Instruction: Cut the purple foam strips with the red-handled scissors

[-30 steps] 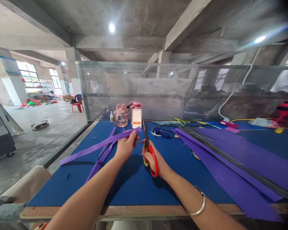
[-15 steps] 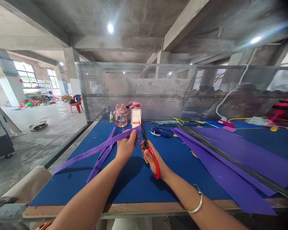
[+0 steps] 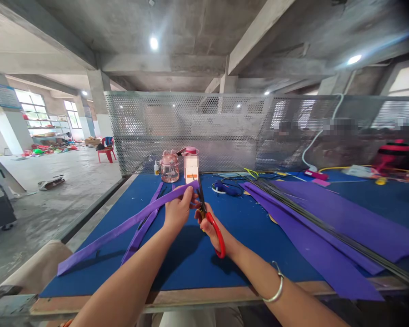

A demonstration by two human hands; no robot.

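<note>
My left hand (image 3: pixel 177 210) pinches the near end of a long purple strip (image 3: pixel 122 225), which hangs away to the lower left over the blue table (image 3: pixel 191 254). My right hand (image 3: pixel 211 227) grips red-handled scissors (image 3: pixel 209 217). Their dark blades point up and away, right beside the strip's end at my left fingertips. Whether the blades touch the strip I cannot tell. Two more purple strips (image 3: pixel 146 222) lie flat on the table under the held one.
Wide purple sheets (image 3: pixel 327 231) and a bundle of thin dark rods (image 3: pixel 327 227) cover the table's right side. A pink bottle (image 3: pixel 169 167), a small white box (image 3: pixel 191 169) and a blue cable (image 3: pixel 226 188) stand near the perforated metal screen (image 3: pixel 225 131) at the back.
Both hands drew closer together. The scissors moved left up to the strip's end, and the strip's free tail sank lower to the left.
</note>
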